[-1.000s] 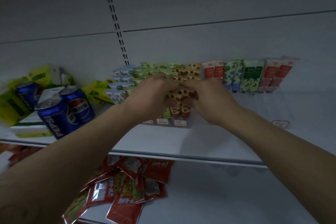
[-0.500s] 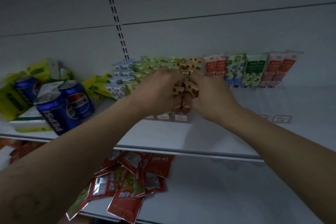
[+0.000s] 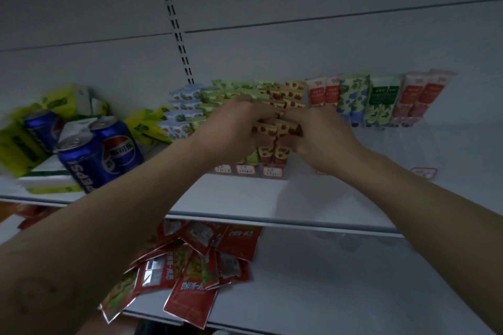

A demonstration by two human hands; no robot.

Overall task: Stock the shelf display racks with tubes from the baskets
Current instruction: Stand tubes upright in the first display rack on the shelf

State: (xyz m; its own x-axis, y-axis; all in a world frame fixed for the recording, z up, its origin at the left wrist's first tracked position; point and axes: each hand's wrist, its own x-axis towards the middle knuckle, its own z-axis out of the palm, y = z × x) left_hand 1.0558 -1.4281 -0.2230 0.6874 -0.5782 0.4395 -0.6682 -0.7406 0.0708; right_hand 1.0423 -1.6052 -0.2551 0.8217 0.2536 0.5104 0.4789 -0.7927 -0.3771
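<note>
A clear display rack (image 3: pixel 272 171) on the white shelf (image 3: pixel 245 198) holds rows of small tubes: blue-patterned, green, and cream with red strawberries. Both hands meet at the strawberry column. My left hand (image 3: pixel 234 128) pinches the flat top of a strawberry tube (image 3: pixel 265 128). My right hand (image 3: pixel 321 136) pinches the strawberry tube (image 3: pixel 285 129) beside it. More strawberry tubes (image 3: pixel 272 153) stand below my fingers. A second rack to the right holds taller red, blue-flowered and green tubes (image 3: pixel 378 100). No basket is in view.
Blue Pepsi cans (image 3: pixel 98 152) and yellow-green packs (image 3: pixel 21 144) crowd the shelf's left end. Red snack sachets (image 3: pixel 196 266) lie heaped on the lower shelf. Price tags (image 3: pixel 272 171) line the rack's front. A slotted upright (image 3: pixel 177 24) runs up the back wall.
Both hands stay at the strawberry column and have risen slightly, with the pinched tubes now showing more clearly between the fingers. The view has shifted a little.
</note>
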